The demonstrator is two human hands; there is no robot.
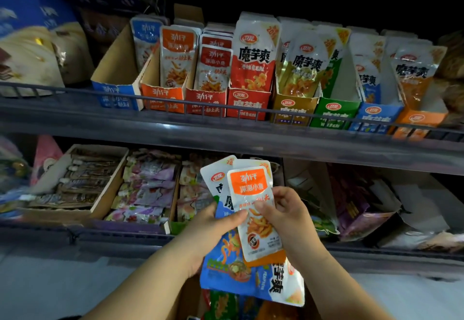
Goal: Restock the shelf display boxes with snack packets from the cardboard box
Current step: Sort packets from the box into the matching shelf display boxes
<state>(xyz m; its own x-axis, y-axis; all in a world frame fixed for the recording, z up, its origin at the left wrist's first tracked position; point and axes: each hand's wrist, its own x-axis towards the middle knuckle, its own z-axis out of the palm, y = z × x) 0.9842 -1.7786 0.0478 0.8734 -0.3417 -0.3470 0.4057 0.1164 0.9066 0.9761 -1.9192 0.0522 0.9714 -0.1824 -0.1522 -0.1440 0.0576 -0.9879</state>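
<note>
**Both hands hold snack packets in front of lower shelf**

Left hand (213,221) grips a fanned stack of blue packets (226,267), white-topped, printed 卫龙 魔芋爽 with a "20" corner flash; its thumb lies across the front packet. Right hand (283,216) pinches the right edge of the orange packet (253,209) at the front of the stack, labelled 劲仔 深海小鱼, with a clear window showing small fish. Both hands are closed on packets, neither one free.

The cardboard box (187,299) sits at the bottom of the view under the hands, only partly visible, with more coloured packets inside.

Along the front rail of the upper shelf (75,118) stands a row of display boxes. From the left end:
- 劲仔 blue box (118,97)
- 劲仔 orange box (163,98), holding matching orange packets
- 劲仔 red box (204,102)
- 卫龙 魔芋爽 red box (248,106)
- 卫龙 yellow box (293,110)
- 卫龙 green box (335,115)
- 卫龙 blue box (376,118)
- 卫龙 orange box (419,122) at the right end

All of them hold upright packets, and the blue 劲仔 box is sparsely filled.

The lower shelf (113,238) carries a cardboard tray (108,194) of brown stick packs, with purple-pink packs beside it. Their writing is too blurred to read.
</note>
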